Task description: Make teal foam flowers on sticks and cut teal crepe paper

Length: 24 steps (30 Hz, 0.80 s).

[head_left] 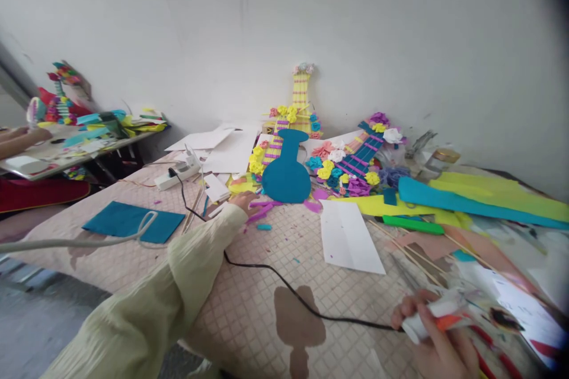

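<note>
Corded tool (pixel 416 328) in right hand (pixel 444 343), open tablecloth (pixel 349 296) — leftward

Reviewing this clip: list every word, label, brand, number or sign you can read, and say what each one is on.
No text reads clearly enough to quote.
Bright white panel at lower right: dark marks, perhaps digits, too blurred to read.
White tool in the right hand: no lettering can be made out.
White power strip: too small to tell.
</note>
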{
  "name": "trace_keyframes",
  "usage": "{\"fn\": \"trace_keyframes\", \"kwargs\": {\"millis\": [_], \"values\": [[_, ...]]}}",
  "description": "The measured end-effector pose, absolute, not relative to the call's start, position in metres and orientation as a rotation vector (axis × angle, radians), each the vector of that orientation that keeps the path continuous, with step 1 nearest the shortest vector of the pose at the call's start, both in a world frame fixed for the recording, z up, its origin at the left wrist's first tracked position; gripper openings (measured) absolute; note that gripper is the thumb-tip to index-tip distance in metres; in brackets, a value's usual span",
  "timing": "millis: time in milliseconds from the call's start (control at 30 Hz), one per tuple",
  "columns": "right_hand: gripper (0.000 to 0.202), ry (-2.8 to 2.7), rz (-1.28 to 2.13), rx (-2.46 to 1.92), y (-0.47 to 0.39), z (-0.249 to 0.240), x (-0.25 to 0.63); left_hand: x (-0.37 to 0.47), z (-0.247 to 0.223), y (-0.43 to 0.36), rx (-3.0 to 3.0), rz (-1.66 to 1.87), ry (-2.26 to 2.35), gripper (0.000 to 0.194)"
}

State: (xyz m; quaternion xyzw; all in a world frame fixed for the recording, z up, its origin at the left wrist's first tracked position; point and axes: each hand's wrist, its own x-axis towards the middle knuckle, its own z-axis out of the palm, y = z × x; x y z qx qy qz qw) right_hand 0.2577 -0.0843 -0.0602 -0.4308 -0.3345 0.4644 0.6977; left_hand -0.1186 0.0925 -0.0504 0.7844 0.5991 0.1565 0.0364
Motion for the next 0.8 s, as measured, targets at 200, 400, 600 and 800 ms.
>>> {"fn": "trace_keyframes", "kwargs": {"millis": [200,400,600,800], "values": [[0.028,-0.755,0.98,-0.939,-0.087,-0.061,0.258,-0.098,-0.058,0.112,2.423,0.322,1.756,0.027],[0.027,-0.72,0.971,-0.947,-0.086,-0.055,0.254,-0.121,-0.059,0.101,2.433,0.253,1.584,0.026],[0.026,-0.738,0.941,-0.942,-0.088,-0.057,0.254,-0.145,-0.054,0.081,2.459,0.35,1.525,0.029],[0.021,-0.758,0.97,-0.899,-0.088,-0.06,0.253,-0.139,-0.049,0.064,2.562,0.381,1.333,0.035]]}}
